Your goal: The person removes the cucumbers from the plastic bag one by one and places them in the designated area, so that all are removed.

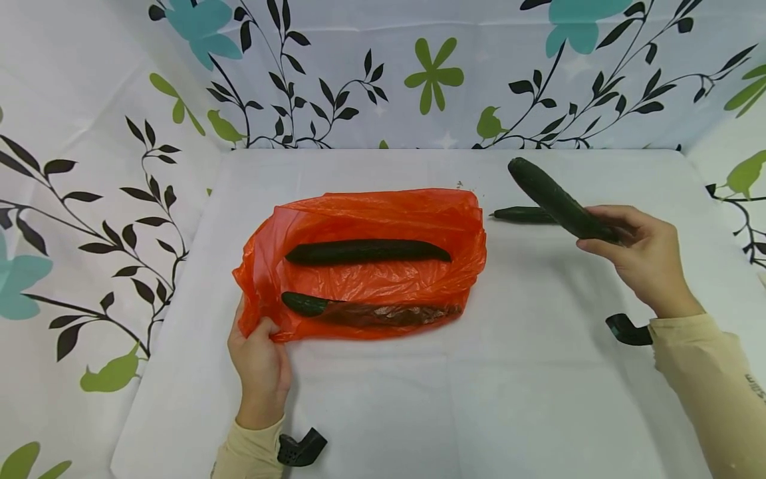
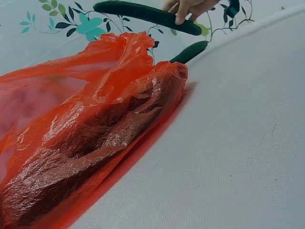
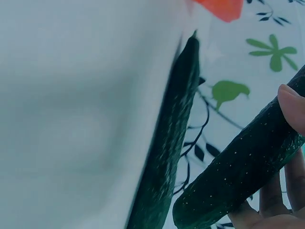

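My right hand [image 1: 649, 259] holds a dark green cucumber [image 1: 553, 193] by one end, raised and tilted above the table. Beneath it, a second cucumber [image 1: 519, 215] lies on the table, partly hidden from the head view; the right wrist view shows more of this lying cucumber [image 3: 169, 129]. An orange-red plastic bag [image 1: 383, 209] is spread at the middle left. One cucumber [image 1: 368, 251] lies in its opening, and another cucumber [image 1: 303, 304] sits along the near side, mostly under the film. My left hand [image 1: 261, 372] grips the bag's near left corner, thumb on top, other fingers largely hidden.
A white-covered table [image 1: 419, 399] carries everything. Behind it and at the sides hangs a cloth [image 1: 371, 40] printed with leaves, flowers and birds. A black device [image 1: 302, 447] is on the left wrist and a similar black device [image 1: 627, 330] on the right.
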`<state>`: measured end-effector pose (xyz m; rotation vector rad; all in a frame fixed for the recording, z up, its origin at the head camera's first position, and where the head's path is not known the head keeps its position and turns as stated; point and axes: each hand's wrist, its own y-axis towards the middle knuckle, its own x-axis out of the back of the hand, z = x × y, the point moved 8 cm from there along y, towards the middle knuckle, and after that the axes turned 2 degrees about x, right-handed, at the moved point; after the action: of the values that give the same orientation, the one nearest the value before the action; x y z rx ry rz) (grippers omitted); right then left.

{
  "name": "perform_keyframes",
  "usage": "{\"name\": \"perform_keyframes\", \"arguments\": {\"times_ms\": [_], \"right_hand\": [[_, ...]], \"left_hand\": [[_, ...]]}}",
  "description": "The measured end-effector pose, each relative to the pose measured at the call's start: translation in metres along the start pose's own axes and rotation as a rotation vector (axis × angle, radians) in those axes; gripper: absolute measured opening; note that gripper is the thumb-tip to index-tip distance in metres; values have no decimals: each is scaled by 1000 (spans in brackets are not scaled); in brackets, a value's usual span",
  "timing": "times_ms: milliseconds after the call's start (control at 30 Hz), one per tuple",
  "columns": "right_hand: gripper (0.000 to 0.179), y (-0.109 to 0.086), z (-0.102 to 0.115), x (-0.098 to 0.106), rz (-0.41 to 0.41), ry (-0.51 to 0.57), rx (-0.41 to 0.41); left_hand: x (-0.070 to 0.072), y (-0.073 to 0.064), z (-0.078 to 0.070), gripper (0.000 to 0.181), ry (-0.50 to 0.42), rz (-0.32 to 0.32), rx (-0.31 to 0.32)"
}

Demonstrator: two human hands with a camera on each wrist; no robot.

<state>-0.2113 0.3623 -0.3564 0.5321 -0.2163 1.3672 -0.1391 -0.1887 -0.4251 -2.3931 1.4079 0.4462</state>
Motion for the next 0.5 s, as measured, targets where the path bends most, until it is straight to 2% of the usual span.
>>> {"name": "perform_keyframes", "arguments": {"times_ms": [100, 233, 367, 500], "right_hand": [[55, 1, -6, 4, 2, -62, -4], [52, 0, -17, 8, 14, -224, -5], [49, 0, -26, 10, 34, -371, 28], [48, 2, -32, 9, 61, -438, 74]], "left_hand": [[0, 0, 0, 71, -4, 1, -2], [1, 1, 0, 71, -1, -12, 9], [1, 1, 0, 71, 7, -17, 20], [0, 1, 0, 72, 6, -5, 19]]}}
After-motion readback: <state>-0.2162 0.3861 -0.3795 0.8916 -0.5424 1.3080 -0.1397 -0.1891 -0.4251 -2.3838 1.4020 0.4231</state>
